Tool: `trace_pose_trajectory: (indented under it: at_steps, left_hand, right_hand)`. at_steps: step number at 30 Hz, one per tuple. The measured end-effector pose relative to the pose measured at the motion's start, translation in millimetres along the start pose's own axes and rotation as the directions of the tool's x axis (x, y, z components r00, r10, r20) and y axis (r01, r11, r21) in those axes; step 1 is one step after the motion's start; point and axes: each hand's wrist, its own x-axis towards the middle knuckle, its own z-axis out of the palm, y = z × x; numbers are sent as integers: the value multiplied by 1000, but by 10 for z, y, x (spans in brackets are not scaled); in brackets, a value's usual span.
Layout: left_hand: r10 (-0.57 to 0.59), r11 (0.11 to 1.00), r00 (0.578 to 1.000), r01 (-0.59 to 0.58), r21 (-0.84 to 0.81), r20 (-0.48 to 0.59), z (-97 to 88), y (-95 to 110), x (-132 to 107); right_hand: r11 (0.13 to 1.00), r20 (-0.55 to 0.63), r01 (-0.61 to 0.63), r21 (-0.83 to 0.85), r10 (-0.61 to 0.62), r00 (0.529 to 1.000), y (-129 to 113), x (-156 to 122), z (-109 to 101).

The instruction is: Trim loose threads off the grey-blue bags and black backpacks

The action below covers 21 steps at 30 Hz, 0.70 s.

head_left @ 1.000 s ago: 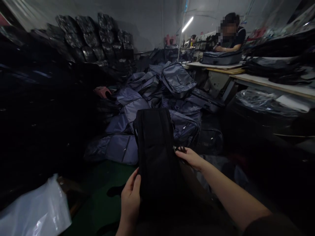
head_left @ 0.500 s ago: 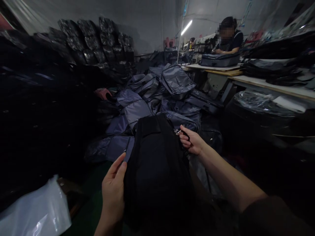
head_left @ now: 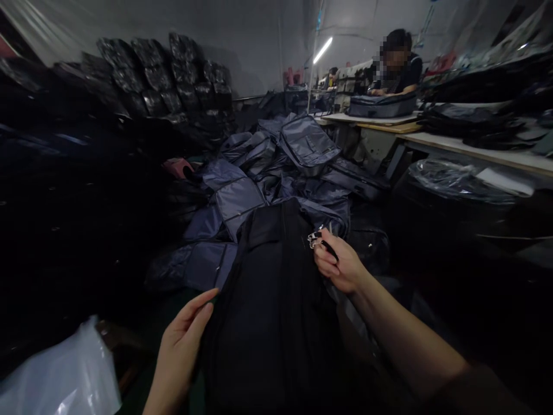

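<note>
A black backpack (head_left: 259,300) stands upright in front of me, its strap panel facing up toward me. At its left edge, my left hand (head_left: 184,337) pinches the side between thumb and fingers; what lies exactly at the fingertips is too dark to make out. My right hand (head_left: 339,259) is closed beside the bag's upper right side. It holds a small shiny metal tool (head_left: 311,239) with a black loop, which looks like thread snips. A fine pale thread seems to show by the metal, close to the bag.
Grey-blue bags (head_left: 242,199) lie heaped beyond the backpack. Black plastic-wrapped bundles (head_left: 147,75) are stacked at the back left. On the right, a person (head_left: 400,66) leans over a bag at a worktable (head_left: 479,148). A white plastic bag (head_left: 64,374) lies at lower left.
My left hand has moved down and left along the bag's edge. The right hand has shifted slightly down and turned, showing more of the metal tool. The backpack sits nearer and tilted a little.
</note>
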Motion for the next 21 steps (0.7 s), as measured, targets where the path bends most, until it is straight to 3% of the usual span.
trace_pose_trajectory:
  at_steps: [3,5,6,9,13,17,21]
  left_hand:
    - [294,894,954,-295,336,56,-50,220,70]
    - [408,828,909,-407,385,84,48,405,125]
    - [392,852,913,-406,331,112,142,487,156]
    - [178,967,933,-225,121,314,528,603,272]
    - [77,980,926,-139,145,369,894,454,377]
    - [65,998,913,-62,-21,403,880,322,280]
    - [25,976,927,58,-209,375,737,422,79]
  right_hand:
    - [994,45,103,-48,-101,994,75,-54,211]
    - [981,111,159,-116,-146,983,209,-64,351]
    - [970,150,172,-169,-148,978,294,-67,411]
    - [907,244,180,-381,-89,966,554,-100,513]
    - [764,317,239,-600,-48,947,774,-236,418]
    - [720,336,249,-648,-23,941,835,-439,260]
    - [771,312,247,-587,-66,948,896,-602,238]
